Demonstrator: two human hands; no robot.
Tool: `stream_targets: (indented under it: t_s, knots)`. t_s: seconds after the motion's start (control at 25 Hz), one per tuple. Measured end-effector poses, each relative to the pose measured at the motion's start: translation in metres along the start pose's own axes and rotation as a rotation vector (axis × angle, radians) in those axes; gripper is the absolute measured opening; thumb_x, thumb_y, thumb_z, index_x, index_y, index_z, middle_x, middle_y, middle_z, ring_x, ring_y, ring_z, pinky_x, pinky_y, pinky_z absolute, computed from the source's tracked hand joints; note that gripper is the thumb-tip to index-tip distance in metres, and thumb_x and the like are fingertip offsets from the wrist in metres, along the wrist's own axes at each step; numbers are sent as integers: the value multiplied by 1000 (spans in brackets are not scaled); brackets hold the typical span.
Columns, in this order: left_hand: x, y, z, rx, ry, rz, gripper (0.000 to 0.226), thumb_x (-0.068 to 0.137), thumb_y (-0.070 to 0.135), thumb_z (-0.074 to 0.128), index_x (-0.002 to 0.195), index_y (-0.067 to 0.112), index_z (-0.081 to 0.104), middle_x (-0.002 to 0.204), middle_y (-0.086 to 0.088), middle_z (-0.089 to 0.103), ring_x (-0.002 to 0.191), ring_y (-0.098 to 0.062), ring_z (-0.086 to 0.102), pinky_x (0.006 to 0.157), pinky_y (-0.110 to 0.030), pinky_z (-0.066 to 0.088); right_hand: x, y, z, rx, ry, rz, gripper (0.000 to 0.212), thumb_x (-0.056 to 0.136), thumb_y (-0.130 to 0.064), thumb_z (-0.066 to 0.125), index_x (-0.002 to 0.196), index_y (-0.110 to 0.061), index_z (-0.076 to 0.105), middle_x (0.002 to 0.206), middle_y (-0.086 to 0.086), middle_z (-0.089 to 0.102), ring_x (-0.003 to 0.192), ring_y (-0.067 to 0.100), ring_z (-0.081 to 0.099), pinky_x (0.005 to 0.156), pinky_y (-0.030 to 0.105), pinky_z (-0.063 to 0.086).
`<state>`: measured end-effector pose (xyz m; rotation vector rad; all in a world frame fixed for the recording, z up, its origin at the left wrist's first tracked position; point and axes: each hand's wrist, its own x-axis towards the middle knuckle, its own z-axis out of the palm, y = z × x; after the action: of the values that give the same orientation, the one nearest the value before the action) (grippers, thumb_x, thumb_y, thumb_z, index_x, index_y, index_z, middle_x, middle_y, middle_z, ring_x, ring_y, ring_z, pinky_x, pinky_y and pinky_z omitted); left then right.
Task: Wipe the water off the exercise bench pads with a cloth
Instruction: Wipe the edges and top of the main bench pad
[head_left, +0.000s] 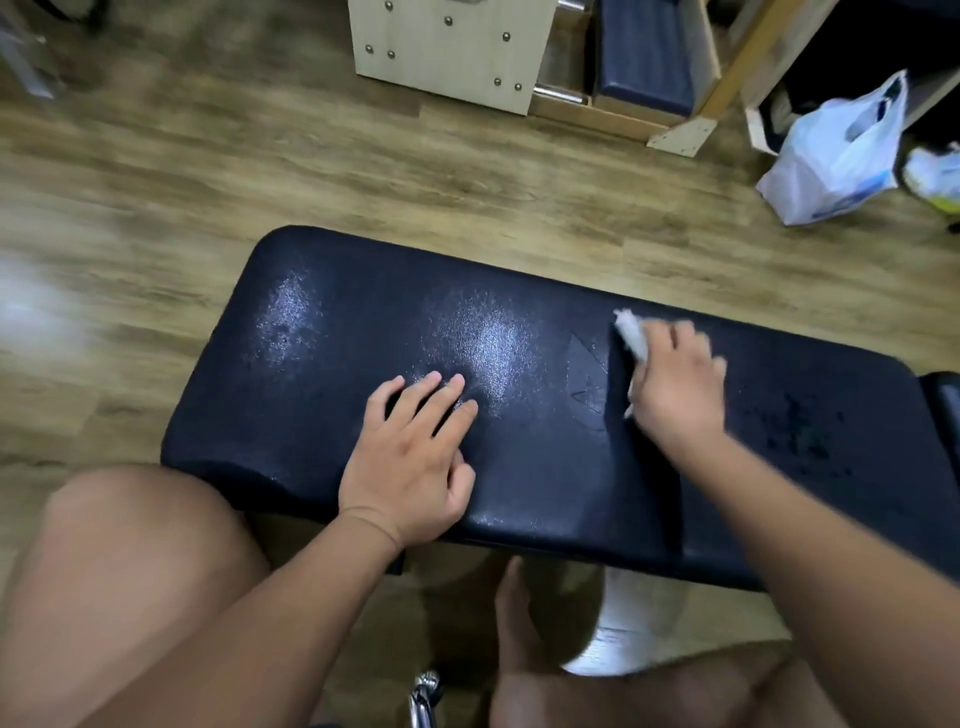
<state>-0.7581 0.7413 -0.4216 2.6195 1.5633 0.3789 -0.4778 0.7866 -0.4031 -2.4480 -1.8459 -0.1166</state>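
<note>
Pad (337, 415) lengthwise left-right, cloth (629, 335) in right hand (675, 384)

bare forearms (291, 613), bare knees (130, 545)

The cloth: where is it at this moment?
Head view: the white cloth is held under the right hand on the bench pad, right of centre.
</note>
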Motion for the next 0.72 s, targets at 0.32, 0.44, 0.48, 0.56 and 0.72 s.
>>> stream_targets:
  t_s: [0.32, 0.44, 0.48, 0.56, 0.72]
  knots:
    - [-1, 0, -1, -27, -38, 2, 51, 77, 29, 45, 120, 12, 67, 136, -9, 61, 127, -32, 54, 109, -53, 33, -115, -13, -18, -48, -50, -519, 46, 68, -18, 48, 112, -25, 60, 100, 2, 60, 86, 28, 53, 70, 38, 34]
    - [0, -3, -1, -26, -44, 13, 52, 78, 29, 42, 119, 11, 68, 134, -9, 62, 126, -32, 55, 108, -52, 32, -4, -27, -7, -121, 7, -261, 41, 76, -7, 55, 115, -18, 61, 109, 11, 58, 98, 36, 53, 81, 42, 37]
    - [0, -1, -3, -39, -59, 10, 52, 77, 30, 41, 119, 12, 68, 134, -9, 62, 126, -31, 55, 108, -52, 31, 22, -33, -6, -72, -16, -156, 39, 80, -5, 52, 117, -16, 61, 112, 12, 57, 101, 37, 52, 84, 42, 37]
    - [-1, -1, -7, -65, -94, -4, 54, 77, 32, 39, 120, 14, 67, 135, -8, 61, 127, -30, 54, 110, -50, 29, 28, -51, -5, 109, 8, -18, 36, 85, -4, 46, 116, -12, 63, 115, 16, 58, 104, 40, 52, 90, 40, 37]
    - [1, -5, -5, -103, -89, -2, 49, 80, 34, 42, 120, 15, 62, 140, -8, 56, 129, -27, 50, 113, -50, 24, -112, -74, -3, 330, 26, -217, 35, 84, -7, 50, 114, -6, 66, 124, 13, 59, 118, 32, 52, 105, 28, 30]
